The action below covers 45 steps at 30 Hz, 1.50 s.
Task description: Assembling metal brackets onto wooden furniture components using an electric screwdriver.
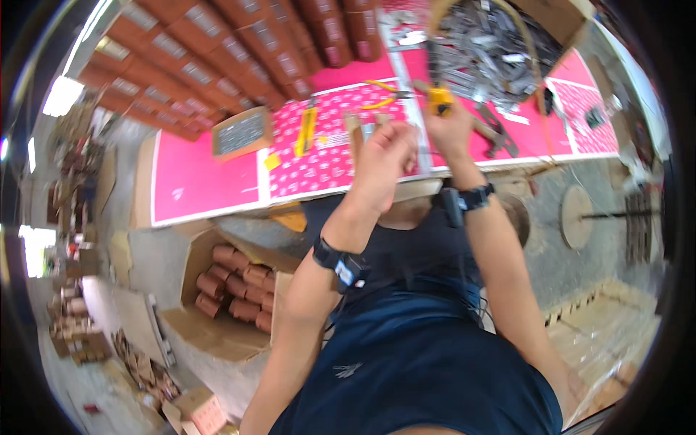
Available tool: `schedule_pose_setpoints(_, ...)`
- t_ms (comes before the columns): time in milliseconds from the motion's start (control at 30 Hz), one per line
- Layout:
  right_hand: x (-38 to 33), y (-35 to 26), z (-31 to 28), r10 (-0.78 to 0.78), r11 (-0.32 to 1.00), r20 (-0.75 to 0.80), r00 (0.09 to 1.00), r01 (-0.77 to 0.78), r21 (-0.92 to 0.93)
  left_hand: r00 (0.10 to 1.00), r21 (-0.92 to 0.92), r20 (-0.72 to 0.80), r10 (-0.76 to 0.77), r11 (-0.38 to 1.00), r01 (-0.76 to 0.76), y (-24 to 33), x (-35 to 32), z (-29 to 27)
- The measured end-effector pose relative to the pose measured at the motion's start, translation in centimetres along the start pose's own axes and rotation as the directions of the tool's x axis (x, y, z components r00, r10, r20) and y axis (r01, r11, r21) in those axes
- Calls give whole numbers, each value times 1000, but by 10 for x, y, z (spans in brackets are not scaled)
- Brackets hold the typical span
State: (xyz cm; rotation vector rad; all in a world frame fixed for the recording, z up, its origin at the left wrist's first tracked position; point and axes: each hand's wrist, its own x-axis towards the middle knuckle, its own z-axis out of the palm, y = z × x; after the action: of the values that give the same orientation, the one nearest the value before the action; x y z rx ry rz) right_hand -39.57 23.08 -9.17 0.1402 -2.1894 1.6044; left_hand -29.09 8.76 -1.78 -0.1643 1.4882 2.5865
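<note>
My right hand (pixel 451 130) is wrapped round a yellow-and-black tool (pixel 439 98) whose long dark part points away from me; its kind is unclear. To its left, my left hand (pixel 388 156) is closed with curled fingers, and whatever it may hold is hidden. Just beyond the left hand stands a small brown piece (pixel 355 134), partly covered by it. Yellow-handled pliers (pixel 380 94) lie farther off on the pink-covered table (pixel 210 177). A yellow utility knife (pixel 307 129) rests left of them, near a yellow square (pixel 272 162).
Stacked reddish-brown boxes (pixel 196 65) fill the table's far left, behind an open box of small grey parts (pixel 243 135). A container of metal pieces (pixel 500 54) stands far right, with dark metal tools (pixel 496 134) nearer. On the floor sits a carton (pixel 239 337) of brown rolls.
</note>
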Motion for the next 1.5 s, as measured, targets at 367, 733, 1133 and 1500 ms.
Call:
schedule_pose_setpoints(367, -45, -94, -30, 141, 791, 357, 924, -322, 520, 559, 249, -641, 526, 831, -497, 48, 24, -148)
schedule_pose_setpoints(733, -142, -156, 16, 340, 446, 693, 636, -757, 477, 551, 343, -527, 647, 755, -559, 66, 60, -89)
schedule_pose_setpoints(1133, -166, -167, 24, 449, 365, 716, 534, -841, 399, 268, 881, -98, 958, 209, -424, 56, 57, -99)
schedule_pose_setpoints(1500, -183, -178, 16, 589, 172, 711, 384, -919, 354, 13, 808, 521, 853, -489, -330, 78, 34, -73)
